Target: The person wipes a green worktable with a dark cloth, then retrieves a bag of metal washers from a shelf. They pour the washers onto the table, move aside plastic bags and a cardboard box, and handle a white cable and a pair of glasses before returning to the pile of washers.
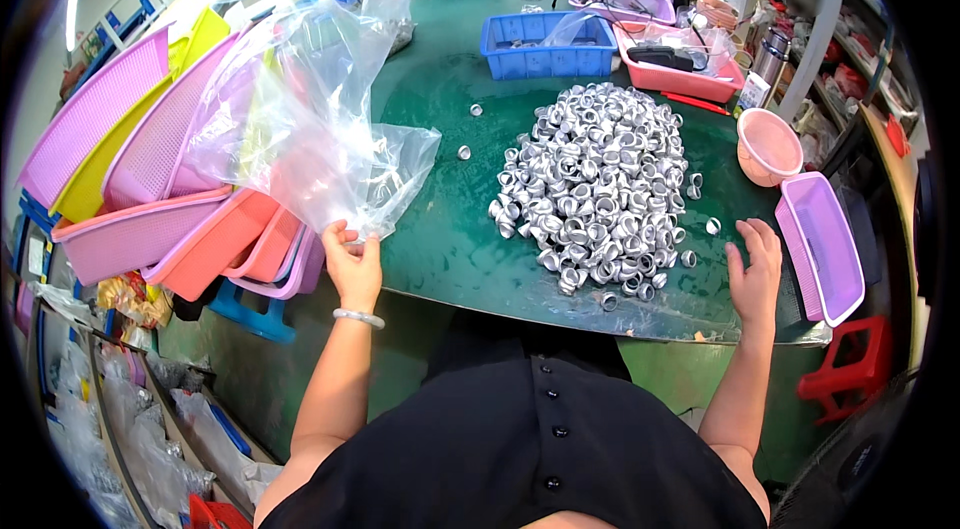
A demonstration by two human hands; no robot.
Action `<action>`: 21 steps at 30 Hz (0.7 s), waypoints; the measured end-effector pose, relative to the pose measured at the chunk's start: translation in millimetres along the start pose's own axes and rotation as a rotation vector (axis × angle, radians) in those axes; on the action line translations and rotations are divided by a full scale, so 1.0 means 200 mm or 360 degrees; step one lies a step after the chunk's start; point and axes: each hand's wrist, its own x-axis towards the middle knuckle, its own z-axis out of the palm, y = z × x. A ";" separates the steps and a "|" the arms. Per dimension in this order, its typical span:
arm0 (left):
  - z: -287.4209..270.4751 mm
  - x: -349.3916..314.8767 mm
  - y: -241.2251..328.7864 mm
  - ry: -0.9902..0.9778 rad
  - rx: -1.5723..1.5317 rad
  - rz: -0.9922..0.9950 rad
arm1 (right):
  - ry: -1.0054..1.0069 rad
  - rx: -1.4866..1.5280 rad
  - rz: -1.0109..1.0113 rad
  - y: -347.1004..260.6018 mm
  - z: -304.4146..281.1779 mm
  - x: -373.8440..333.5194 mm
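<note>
Left grip [355, 267]'s got fingertips pinched on a clear bag [322, 94]; right grip [757, 274]'s loosely spread, empty, silvery rings [608, 184] piled left of it.

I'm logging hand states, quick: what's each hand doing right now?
Left hand: closed, fingers pinching the clear plastic bag.
Right hand: open, holding nothing visible, right of the heaped metal parts.
</note>
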 end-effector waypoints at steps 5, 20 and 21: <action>0.00 0.04 0.01 -0.0091 0.0083 0.0030 | -0.0017 0.0088 0.0062 -0.05 -0.03 -0.11; 0.03 -0.24 0.16 -0.0698 -0.0207 0.0214 | -0.0220 0.0414 -0.0237 -0.25 0.03 -0.24; 0.04 -0.28 0.25 -0.0818 -0.0182 0.0267 | -0.0239 0.0440 -0.0270 -0.27 0.04 -0.24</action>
